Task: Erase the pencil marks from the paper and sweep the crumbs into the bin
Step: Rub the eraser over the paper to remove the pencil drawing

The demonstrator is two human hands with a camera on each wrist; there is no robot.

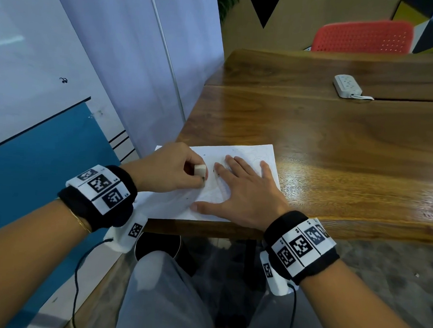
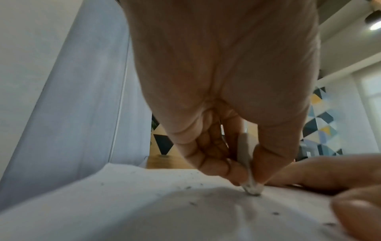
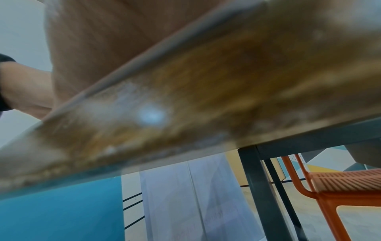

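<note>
Head view: paper (image 1: 248,155) lies at near left corner of wooden table (image 1: 337,135). Left hand (image 1: 165,168) pinches white eraser (image 1: 200,170), tip down on sheet. Right hand (image 1: 244,190) flat on paper, fingers spread straight, holding nothing.

Left wrist view: thumb and fingers (image 2: 266,156) clamp eraser (image 2: 247,171), dirty end on paper (image 2: 103,203). Dark crumbs (image 2: 192,203) scattered on sheet.

Right wrist view: blurred table edge (image 3: 206,97) fills frame; fingers hidden. Orange chair (image 3: 340,184) beyond.

Glossy wood table (image 1: 336,150); seemingly matt paper (image 1: 251,153).
</note>
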